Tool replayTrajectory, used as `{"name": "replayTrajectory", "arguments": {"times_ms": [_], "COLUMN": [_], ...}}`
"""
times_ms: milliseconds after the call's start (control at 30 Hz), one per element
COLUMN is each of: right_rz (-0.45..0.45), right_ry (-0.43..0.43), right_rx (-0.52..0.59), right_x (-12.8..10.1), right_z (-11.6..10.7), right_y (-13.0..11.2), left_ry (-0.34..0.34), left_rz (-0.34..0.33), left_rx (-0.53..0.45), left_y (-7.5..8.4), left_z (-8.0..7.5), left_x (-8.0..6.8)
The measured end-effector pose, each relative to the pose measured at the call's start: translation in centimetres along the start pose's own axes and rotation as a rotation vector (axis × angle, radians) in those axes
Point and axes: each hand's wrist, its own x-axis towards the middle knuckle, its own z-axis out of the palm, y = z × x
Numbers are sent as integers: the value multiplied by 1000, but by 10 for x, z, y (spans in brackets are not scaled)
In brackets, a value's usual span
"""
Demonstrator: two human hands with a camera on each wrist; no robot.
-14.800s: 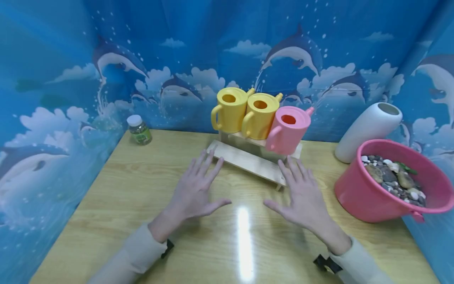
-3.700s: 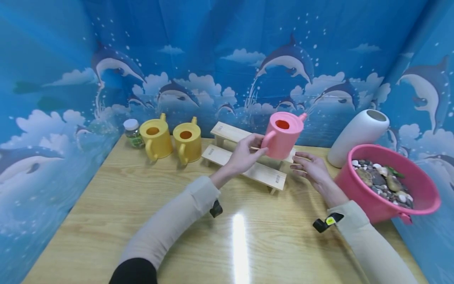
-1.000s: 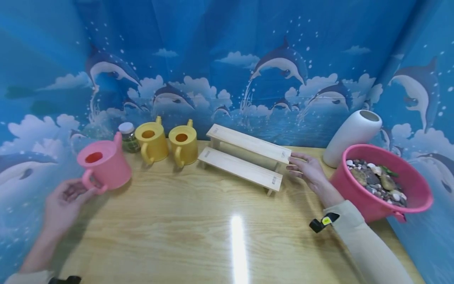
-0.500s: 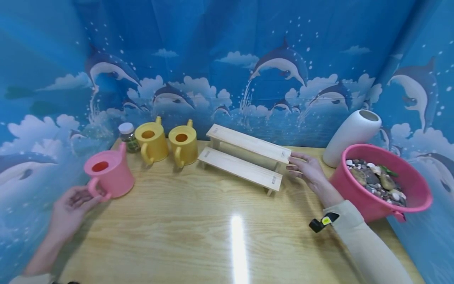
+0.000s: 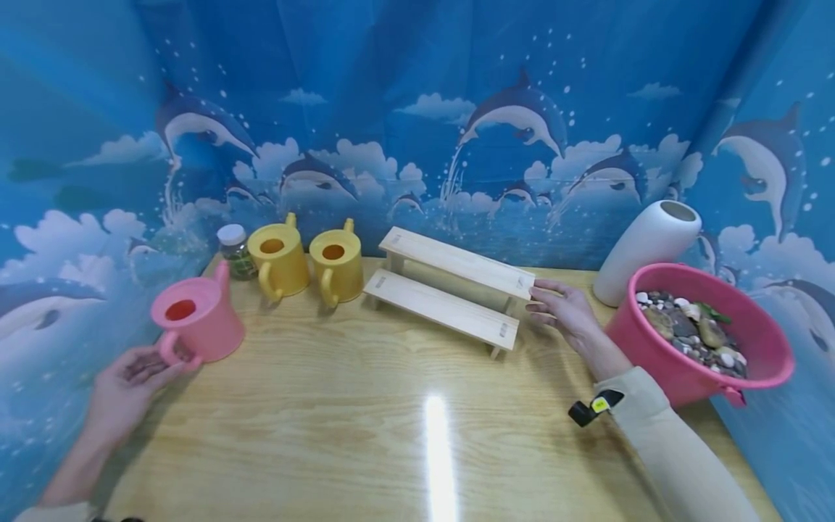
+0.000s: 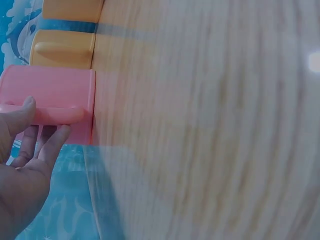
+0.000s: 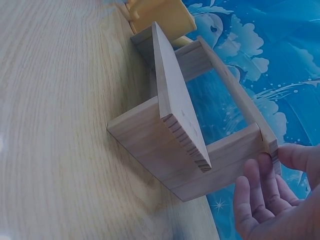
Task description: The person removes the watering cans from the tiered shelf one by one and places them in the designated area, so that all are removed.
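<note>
At the table's left edge my left hand (image 5: 127, 391) pinches the handle of a pink watering can (image 5: 205, 326), thumb on one side and fingers on the other. The can stands upright on the table. Beside it are two yellow watering cans, one (image 5: 287, 268) near the jar and one (image 5: 343, 272) further right. A two-tier wooden shelf (image 5: 443, 308) stands bare at the back middle. My right hand (image 5: 567, 315) holds the right end of its upper board; in the right wrist view the thumb and fingertips grip the board's end (image 7: 270, 142).
Behind the yellow cans sits a small jar (image 5: 238, 254) with a white lid. A pink bucket (image 5: 652, 355) of stones stands at the right, a leaning white vase (image 5: 642, 254) behind it. A dolphin-print curtain (image 5: 391, 109) encloses the back and sides.
The three watering cans have gone from the shelf to the table's left side. The pink one came leftward in my left hand and down. My right hand has stayed at the shelf's end lately.
</note>
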Motion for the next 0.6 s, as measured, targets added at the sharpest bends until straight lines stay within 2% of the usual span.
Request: {"name": "replayTrajectory", "arguments": {"times_ms": [100, 233, 367, 467, 600], "right_rz": [-3, -11, -5, 3, -4], "right_ry": [-2, -6, -6, -9, -17], "right_rx": [-2, -4, -5, -32, -69], "right_x": [-1, -4, -9, -13, -21], "right_z": [0, 0, -2, -5, -9], "right_y": [-1, -2, -2, -3, -5], "left_ry": [11, 51, 72, 89, 147], "left_rz": [16, 24, -31, -81, -94], "left_rx": [-31, -78, -114, -73, 68], "left_y": [0, 9, 23, 35, 51], "left_z": [-1, -4, -11, -16, -14], "left_x": [-1, -3, -4, -4, -4]}}
